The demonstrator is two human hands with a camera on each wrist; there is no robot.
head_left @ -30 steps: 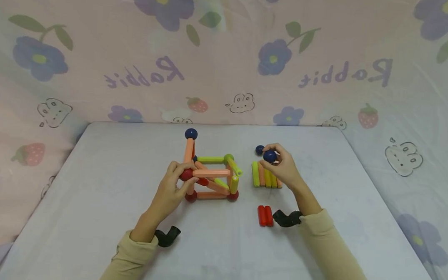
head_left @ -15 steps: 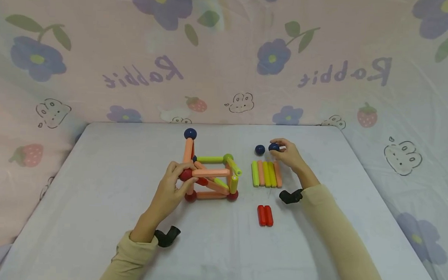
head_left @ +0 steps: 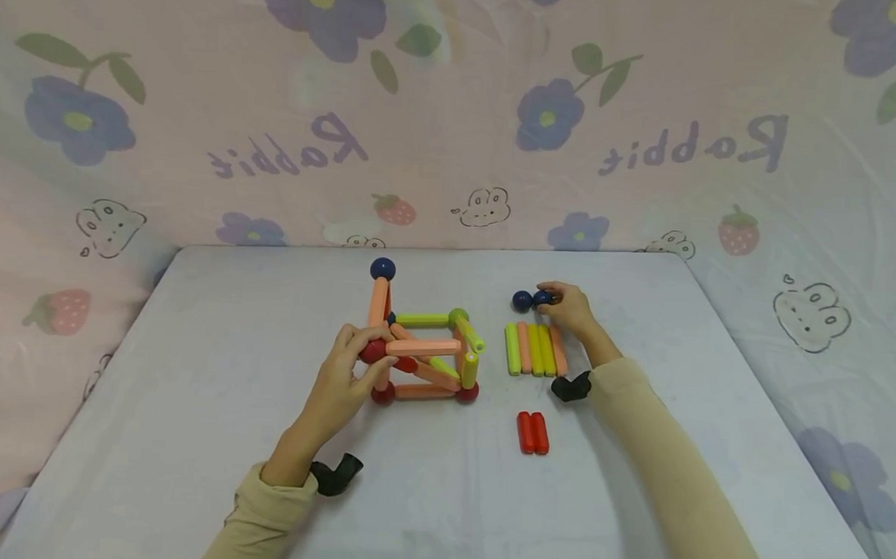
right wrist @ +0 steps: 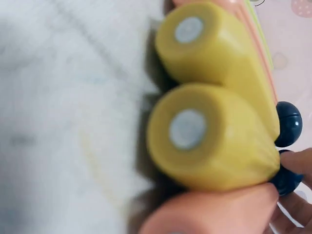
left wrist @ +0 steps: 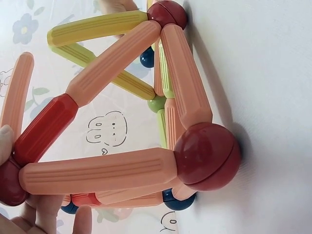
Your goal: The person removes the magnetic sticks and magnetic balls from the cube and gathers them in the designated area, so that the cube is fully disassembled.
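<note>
I'm watching the left hand [head_left: 343, 375] pinching a glossy dark-red ball [head_left: 373, 350] on the multicoloured stick-and-ball frame [head_left: 424, 347]; the right hand [head_left: 574, 308], reaching farther forward, is pinching a glossy dark-blue ball [head_left: 542, 299] beside a second dark-blue ball [head_left: 522, 300]. The hands are partly hiding both held balls.

The person's left hand [head_left: 345, 365] and right hand [head_left: 571, 310] are bare. The left sleeve [head_left: 257, 521] and right sleeve [head_left: 668, 468] are plain beige, the left creased around its cuff [head_left: 283, 482] and the right smoother along its length. The left wrist piece [head_left: 337, 476] and right wrist piece [head_left: 571, 387] are black and bent like a pipe elbow, though they seem too small and dark to show finer detail.
</note>
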